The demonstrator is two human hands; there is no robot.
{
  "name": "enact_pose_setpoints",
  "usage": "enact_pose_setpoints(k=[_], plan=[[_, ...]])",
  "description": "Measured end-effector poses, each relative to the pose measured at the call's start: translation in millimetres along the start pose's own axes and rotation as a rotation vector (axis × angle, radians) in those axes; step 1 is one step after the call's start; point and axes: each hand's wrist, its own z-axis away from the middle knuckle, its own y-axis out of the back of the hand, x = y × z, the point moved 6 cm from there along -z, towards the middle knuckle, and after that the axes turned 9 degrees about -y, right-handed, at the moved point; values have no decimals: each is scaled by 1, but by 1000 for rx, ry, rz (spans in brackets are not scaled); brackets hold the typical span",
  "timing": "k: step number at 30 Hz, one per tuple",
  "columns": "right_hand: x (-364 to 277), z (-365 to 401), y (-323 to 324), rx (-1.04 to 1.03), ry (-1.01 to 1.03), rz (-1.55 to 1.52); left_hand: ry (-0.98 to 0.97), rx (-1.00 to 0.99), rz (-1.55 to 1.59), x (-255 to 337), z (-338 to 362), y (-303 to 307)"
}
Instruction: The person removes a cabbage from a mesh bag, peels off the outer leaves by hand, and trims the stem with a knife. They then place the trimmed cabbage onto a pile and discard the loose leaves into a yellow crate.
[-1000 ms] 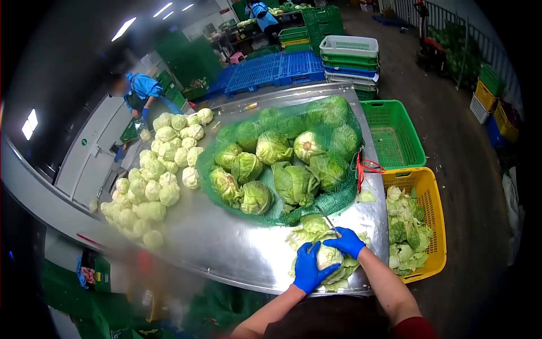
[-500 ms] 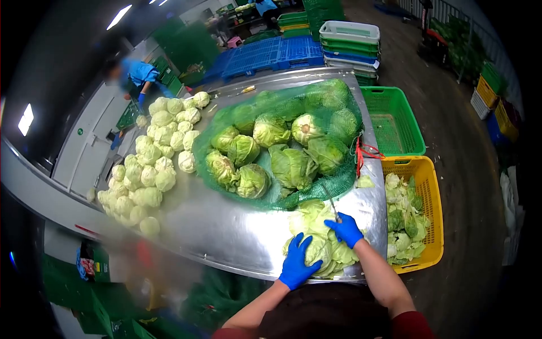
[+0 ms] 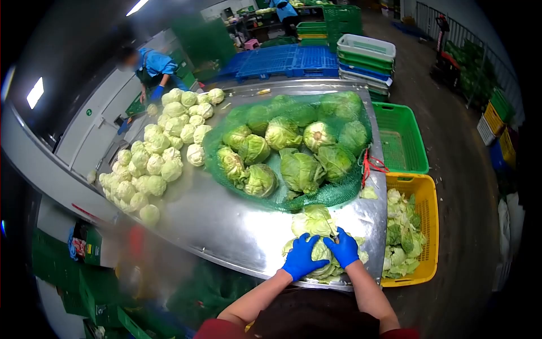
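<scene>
Fingers (image 3: 294,247) of the blue-gloved left hand (image 3: 301,257) are spread and curled over a pale green cabbage head (image 3: 320,252), pressing it down. The blue-gloved right hand (image 3: 342,247) is closed tight on what looks like a thin knife (image 3: 332,229), blade pointing away; the handle is hidden. The head sits in loose outer leaves (image 3: 313,220) at the near edge of the shiny steel surface (image 3: 226,220), toward its right corner, beside the yellow slatted crate (image 3: 430,195) of trimmings. A green mesh sack of cabbages (image 3: 293,152) lies just behind.

Risks, as I judge them: the hands almost touch, so a slip on slick leaves could bring the blade to the left fingers. The head could also roll off the near edge.
</scene>
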Motion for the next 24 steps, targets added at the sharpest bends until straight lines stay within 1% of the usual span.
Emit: enact_pose_setpoints(k=[2,4,8,10,13,15,17,18,19,20,22,24], plan=[[5,-1,-3,11,-46,62,35,-29,69,0,5,2],[4,1,-3,-17,-101,98,-16,41,90,-6,14,-1],[-8,10,-4,83,-16,92,-65,127,154,-14,35,6],[-11,9,-8,23,-46,165,-102,166,178,-20,45,11],[-12,6,-13,-9,-40,202,-16,111,250,-30,56,13],[-14,4,-15,-47,-14,207,15,151,230,-28,55,19],[-9,2,-17,-39,-16,243,45,224,340,-48,53,8],[0,1,-19,-37,-12,251,61,285,446,-63,54,1],[9,-2,-19,-34,-4,259,91,341,646,-75,56,-4],[18,-2,-19,35,81,197,146,338,764,-88,56,-8],[26,-2,-8,27,28,260,216,340,1009,-102,53,-7],[44,-4,7,78,-10,309,229,415,1230,-117,54,-12]])
